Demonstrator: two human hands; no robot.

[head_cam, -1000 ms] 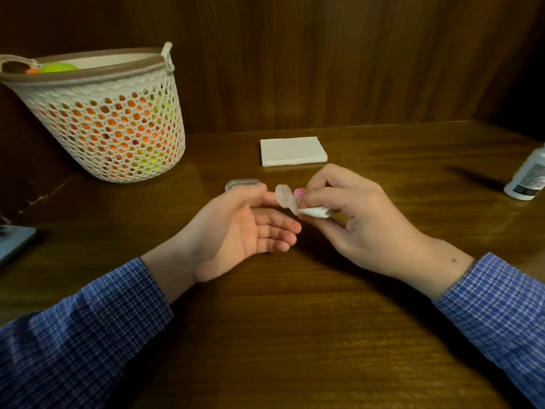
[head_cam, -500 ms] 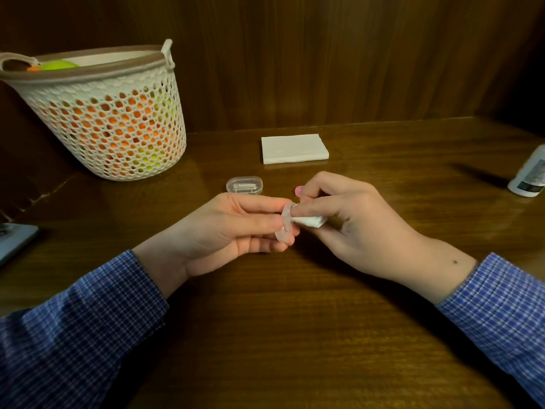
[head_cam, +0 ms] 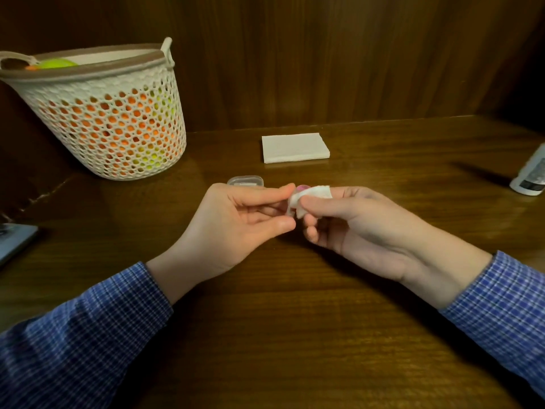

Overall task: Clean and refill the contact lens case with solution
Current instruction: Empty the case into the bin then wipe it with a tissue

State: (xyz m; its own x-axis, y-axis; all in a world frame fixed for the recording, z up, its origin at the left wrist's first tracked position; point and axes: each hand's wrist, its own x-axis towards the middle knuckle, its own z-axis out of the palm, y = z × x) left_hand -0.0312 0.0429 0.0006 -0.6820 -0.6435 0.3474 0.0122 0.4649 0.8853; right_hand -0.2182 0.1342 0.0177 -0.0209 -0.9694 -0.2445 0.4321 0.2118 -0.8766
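Left hand pinched small translucent plastic case between thumb and fingertips, above table centre. Right hand gripped crumpled white tissue, pressed against case; pink bit just behind, identity unclear. One clear rounded plastic box lay beyond left hand. One flat rectangular stack of white napkins farther back. One white perforated basket, orange and yellow-green contents, back left. One white bottle at right edge. Two blue checked sleeves. Dark glossy wood grain.
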